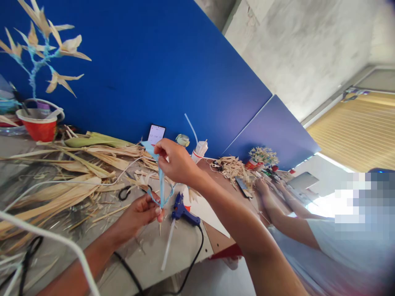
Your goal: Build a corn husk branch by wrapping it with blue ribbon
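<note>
My left hand pinches the bottom of a small forked stem wrapped in light blue, with pale husk petals on its branches. From that point a light blue crepe paper strip runs upward to my right hand, whose closed fingers grip it; its loose end sticks out to the left. Just right of the stem a dark blue hot glue gun lies on the table, a clear glue stick protruding from it. Left of my hands are black scissors handles, partly among dried corn husks.
A finished-looking husk flower branch stands behind a red cup at the left. A phone leans on the blue partition. White cable crosses the left foreground. A co-worker's arms rest at the right.
</note>
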The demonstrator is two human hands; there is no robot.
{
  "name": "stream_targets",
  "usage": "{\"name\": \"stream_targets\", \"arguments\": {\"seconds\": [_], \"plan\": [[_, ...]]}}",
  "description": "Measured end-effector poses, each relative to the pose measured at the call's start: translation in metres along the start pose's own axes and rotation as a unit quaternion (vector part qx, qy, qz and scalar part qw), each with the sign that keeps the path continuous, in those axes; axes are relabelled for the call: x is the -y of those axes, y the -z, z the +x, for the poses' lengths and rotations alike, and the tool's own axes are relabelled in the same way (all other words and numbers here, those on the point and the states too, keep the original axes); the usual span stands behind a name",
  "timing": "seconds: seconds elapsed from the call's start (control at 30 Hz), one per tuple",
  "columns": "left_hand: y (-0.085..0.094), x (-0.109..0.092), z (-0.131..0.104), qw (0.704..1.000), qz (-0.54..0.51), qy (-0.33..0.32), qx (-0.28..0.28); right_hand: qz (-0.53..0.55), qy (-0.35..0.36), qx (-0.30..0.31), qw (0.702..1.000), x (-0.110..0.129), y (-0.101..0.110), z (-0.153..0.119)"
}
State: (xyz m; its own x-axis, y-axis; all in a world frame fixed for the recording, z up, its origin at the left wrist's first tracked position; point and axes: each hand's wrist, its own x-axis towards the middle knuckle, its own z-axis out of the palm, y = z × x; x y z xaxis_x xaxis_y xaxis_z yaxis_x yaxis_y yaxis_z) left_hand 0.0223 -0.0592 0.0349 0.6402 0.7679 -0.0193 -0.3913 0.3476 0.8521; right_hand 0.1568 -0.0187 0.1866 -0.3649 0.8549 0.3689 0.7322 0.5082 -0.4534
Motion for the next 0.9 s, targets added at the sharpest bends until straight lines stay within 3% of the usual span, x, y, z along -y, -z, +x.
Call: {"name": "stream_targets", "arguments": {"seconds": [0.1,0.27,0.4,0.5,0.53,0.57,0.6,0.63,0.7,0.73,0.77,0.8,0.87,0.9], "plan": [[-0.002,0.000,0.001,1.000,0.016,-0.015,0.017,0.057,-0.097,0.079,0.991,-0.026,0.002,0.017],[-0.004,0.003,0.002,0.996,0.050,-0.022,0.070,0.201,-0.198,0.218,0.934,-0.050,-0.008,0.033],[0.001,0.005,0.000,0.995,0.065,-0.023,0.073,0.144,-0.256,0.339,0.894,-0.064,-0.036,0.036],[0.005,0.003,-0.001,0.996,0.050,-0.016,0.066,0.096,-0.227,0.398,0.884,-0.073,-0.036,0.043],[0.006,0.002,0.000,0.998,0.037,-0.014,0.055,0.084,-0.208,0.381,0.897,-0.073,-0.027,0.046],[0.007,0.001,0.000,0.999,0.020,-0.010,0.040,0.076,-0.196,0.309,0.928,-0.070,-0.012,0.047],[0.008,0.000,0.000,1.000,0.000,-0.007,0.024,0.077,-0.182,0.197,0.960,-0.065,0.006,0.046],[0.009,-0.002,0.000,1.000,-0.020,-0.006,0.009,0.081,-0.174,0.043,0.980,-0.056,0.027,0.041],[0.009,-0.005,0.001,0.998,-0.061,-0.011,-0.008,0.126,-0.136,-0.187,0.965,-0.033,0.067,0.016],[0.009,-0.006,0.002,0.997,-0.078,-0.016,-0.012,0.171,-0.098,-0.218,0.956,-0.020,0.081,-0.003],[0.009,-0.007,0.002,0.996,-0.091,-0.019,-0.013,0.225,-0.072,-0.199,0.951,-0.008,0.089,-0.027],[0.009,-0.008,0.002,0.995,-0.101,-0.021,-0.013,0.282,-0.076,-0.123,0.948,0.001,0.089,-0.054],[0.008,-0.009,0.003,0.993,-0.113,-0.017,-0.011,0.360,-0.136,0.103,0.917,0.009,0.063,-0.104],[0.007,-0.009,0.003,0.993,-0.118,-0.012,-0.011,0.375,-0.189,0.176,0.890,0.006,0.039,-0.125]]}}
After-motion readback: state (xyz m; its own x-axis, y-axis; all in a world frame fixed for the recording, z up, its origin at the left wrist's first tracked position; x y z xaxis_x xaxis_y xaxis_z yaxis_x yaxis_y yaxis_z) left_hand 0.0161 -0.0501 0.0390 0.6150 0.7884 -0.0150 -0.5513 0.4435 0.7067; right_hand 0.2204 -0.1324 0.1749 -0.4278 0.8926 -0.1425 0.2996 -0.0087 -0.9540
